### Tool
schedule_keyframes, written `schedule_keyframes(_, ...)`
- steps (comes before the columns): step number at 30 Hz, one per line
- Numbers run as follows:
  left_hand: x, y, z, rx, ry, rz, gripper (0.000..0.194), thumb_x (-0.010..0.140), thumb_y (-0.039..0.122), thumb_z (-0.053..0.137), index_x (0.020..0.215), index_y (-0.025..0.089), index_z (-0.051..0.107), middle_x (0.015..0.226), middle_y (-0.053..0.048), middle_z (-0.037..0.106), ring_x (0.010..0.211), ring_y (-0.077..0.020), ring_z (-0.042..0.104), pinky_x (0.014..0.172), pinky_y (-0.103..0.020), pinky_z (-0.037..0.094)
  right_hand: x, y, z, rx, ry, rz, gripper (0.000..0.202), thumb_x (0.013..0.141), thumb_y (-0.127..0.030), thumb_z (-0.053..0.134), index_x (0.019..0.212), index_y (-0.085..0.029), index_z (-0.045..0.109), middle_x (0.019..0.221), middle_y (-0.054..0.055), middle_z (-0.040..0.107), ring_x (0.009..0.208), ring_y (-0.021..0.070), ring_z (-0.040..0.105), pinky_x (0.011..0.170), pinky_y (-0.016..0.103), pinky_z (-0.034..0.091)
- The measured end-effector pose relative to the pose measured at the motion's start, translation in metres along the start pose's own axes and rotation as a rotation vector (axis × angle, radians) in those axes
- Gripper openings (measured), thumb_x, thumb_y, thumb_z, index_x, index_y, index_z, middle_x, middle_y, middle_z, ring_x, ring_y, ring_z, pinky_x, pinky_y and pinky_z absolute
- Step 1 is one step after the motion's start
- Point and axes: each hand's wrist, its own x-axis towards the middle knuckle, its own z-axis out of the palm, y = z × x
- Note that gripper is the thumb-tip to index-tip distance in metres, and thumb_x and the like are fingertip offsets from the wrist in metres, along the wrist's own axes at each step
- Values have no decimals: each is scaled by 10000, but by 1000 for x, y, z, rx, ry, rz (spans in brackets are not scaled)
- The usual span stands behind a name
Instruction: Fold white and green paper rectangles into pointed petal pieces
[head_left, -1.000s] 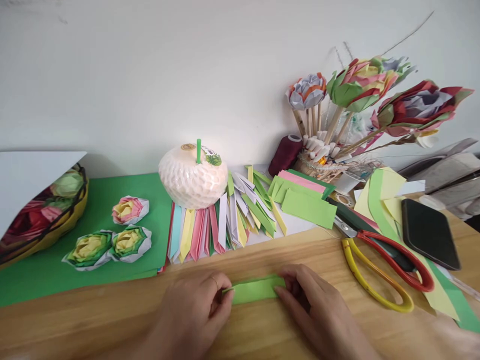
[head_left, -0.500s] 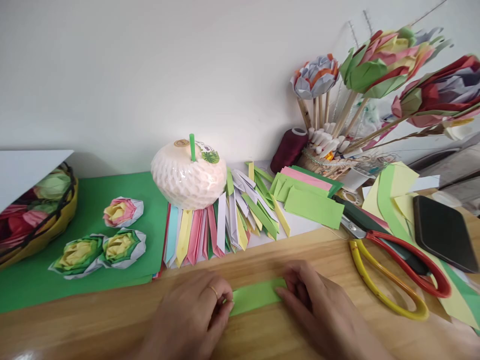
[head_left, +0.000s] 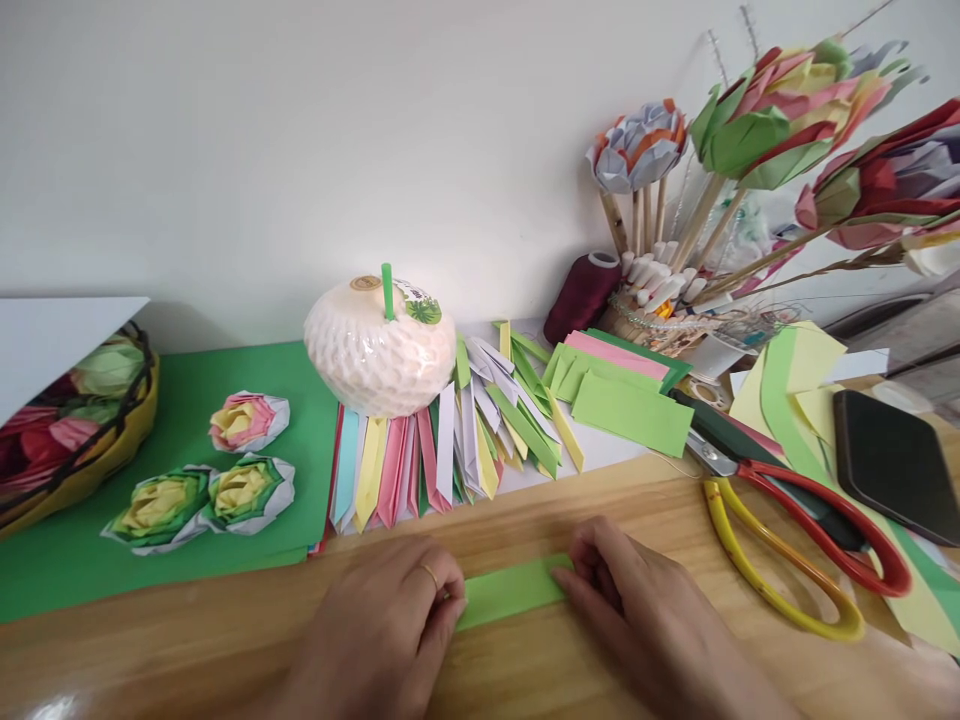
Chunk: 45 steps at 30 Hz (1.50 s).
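A narrow light green paper strip (head_left: 511, 592) lies low over the wooden table, stretched between my two hands. My left hand (head_left: 394, 620), with a ring on one finger, pinches the strip's left end. At its right end, my right hand (head_left: 637, 610) has thumb and forefinger closed on the paper, the other fingers curled in. Behind the strip, folded paper pieces (head_left: 394, 470) in several colours lie in a row. Light green paper rectangles (head_left: 632, 412) are stacked to the right of them.
A wrapped white coconut (head_left: 379, 350) with a green straw stands at the back. Three paper flowers (head_left: 247, 420) sit on green sheets at left. Scissors (head_left: 817, 520), a phone (head_left: 892, 460), a thread spool (head_left: 583, 297) and tall paper flowers (head_left: 787, 120) are at right.
The view has shifted slightly, so the things on the table appear a little further right. Both hands keep hold of the green strip, almost unmoved.
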Motion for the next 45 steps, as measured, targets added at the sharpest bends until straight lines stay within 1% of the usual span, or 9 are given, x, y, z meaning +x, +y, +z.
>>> schedule_keyframes(8, 6, 5, -2, 29, 71, 46, 192, 832, 119, 397, 676, 195, 479, 617, 15, 548, 560, -139, 542, 509, -228, 380, 3, -3, -2, -26, 11, -29, 157, 870, -195, 468, 766, -250, 365, 588, -65, 537, 472, 124, 523, 445, 216, 362)
schedule_keyframes(12, 5, 5, 0, 115, 52, 91, 261, 883, 126, 332, 700, 190, 507, 754, -20, 599, 601, -147, 566, 534, -240, 414, 4, -3, -3, -17, 17, -32, 143, 860, -193, 469, 759, -247, 383, 611, -53, 558, 487, 126, 539, 446, 212, 370)
schedule_keyframes(17, 0, -7, 13, 246, 124, 436, 338, 968, 173, 294, 1151, 246, 568, 1174, -35, 636, 815, -183, 578, 709, -311, 468, 4, -3, -2, -3, 11, -43, 136, 874, -193, 465, 764, -242, 402, 641, -41, 579, 523, 130, 561, 474, 219, 393)
schedule_keyframes(22, 0, -15, 18, 310, 123, 517, 339, 994, 195, 316, 1237, 262, 543, 1245, 20, 613, 1252, -247, 409, 1044, -467, 315, 1, -2, -5, 38, 93, -86, 137, 918, -193, 436, 788, -225, 466, 673, -19, 587, 564, 128, 580, 503, 224, 448)
schedule_keyframes(27, 1, -12, 10, 385, 72, 557, 307, 977, 220, 395, 1249, 240, 537, 1267, -18, 597, 1349, -264, 304, 1060, -521, 294, -14, -12, -12, -84, 292, -319, 216, 950, -173, 398, 1078, -170, 571, 954, 86, 692, 865, 181, 664, 749, 284, 543)
schedule_keyframes(29, 1, -11, 8, 423, 57, 579, 320, 978, 225, 387, 1270, 213, 519, 1301, -27, 571, 1359, -266, 287, 1068, -518, 282, -21, -21, -10, -251, 201, -485, 330, 958, -246, 409, 1242, -117, 517, 1182, 125, 647, 1097, 233, 602, 902, 351, 511)
schedule_keyframes(32, -1, -8, 6, 482, 69, 608, 345, 988, 195, 319, 1264, 173, 526, 1349, -24, 528, 1366, -264, 274, 1106, -503, 203, -29, -30, -3, -415, 51, -613, 599, 925, -492, 432, 1287, -18, 489, 1325, 167, 517, 1209, 291, 516, 932, 396, 503)
schedule_keyframes(37, -5, -6, 7, 604, 117, 666, 365, 978, 193, 311, 1259, 132, 537, 1363, -49, 513, 1347, -256, 308, 1125, -504, 107, -34, -27, 2, -483, -2, -555, 578, 919, -445, 470, 1328, -37, 461, 1388, 146, 422, 1240, 283, 482, 972, 421, 470)
schedule_keyframes(45, -28, 5, -1, 833, 150, 697, 344, 923, 219, 397, 1094, 89, 666, 1203, -135, 627, 1207, -318, 475, 1009, -564, 270, -44, -10, 2, -555, 96, -419, 501, 934, -264, 445, 1400, -98, 364, 1420, 74, 419, 1312, 214, 398, 1087, 434, 330)
